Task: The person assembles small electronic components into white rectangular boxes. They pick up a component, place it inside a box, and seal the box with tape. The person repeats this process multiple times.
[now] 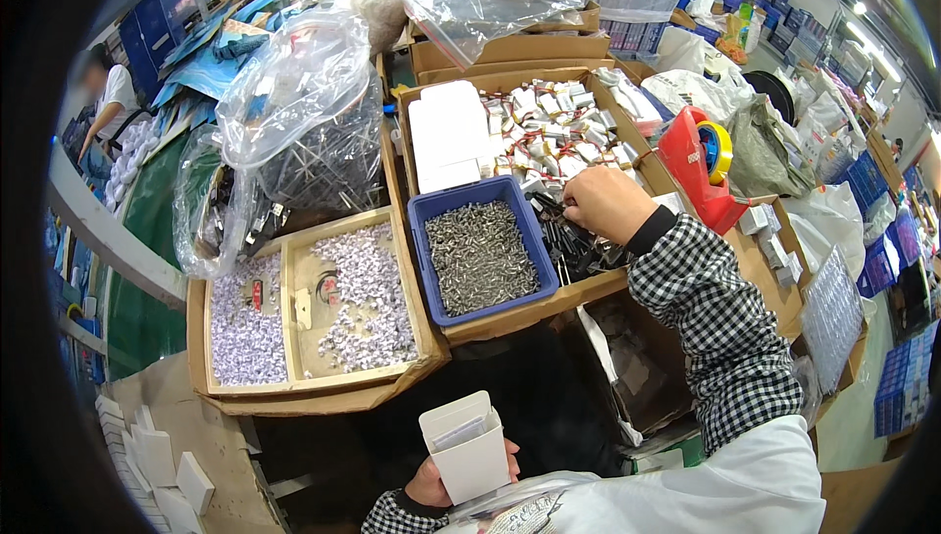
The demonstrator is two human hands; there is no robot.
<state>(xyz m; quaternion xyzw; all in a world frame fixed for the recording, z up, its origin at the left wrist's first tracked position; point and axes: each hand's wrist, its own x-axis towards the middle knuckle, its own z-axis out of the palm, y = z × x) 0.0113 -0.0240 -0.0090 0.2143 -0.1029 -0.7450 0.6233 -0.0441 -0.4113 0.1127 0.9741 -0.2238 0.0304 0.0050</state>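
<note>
My left hand (429, 484) is wrapped round a small white carton (475, 472), low in front of me. The carton's flap stands up, and something pale and flat, like folded paper, shows inside. My right hand (610, 203) reaches into a heap of slim black parts (580, 248), fingertips pressed together. Whether they grip a piece is hidden. Beside that heap sits a blue plastic bin (431, 301) of small metal pieces, perhaps screws (485, 255). Behind lie many small white-and-silver parts (559, 127) and a stack of white cards or boxes (449, 132).
A wooden divided tray (285, 314) of small white pieces is at left, below clear plastic bags (294, 83). A red tape dispenser (686, 162) stands right of the cardboard box. White cartons (154, 458) lie lower left. Below my right arm is an open cardboard box (637, 358).
</note>
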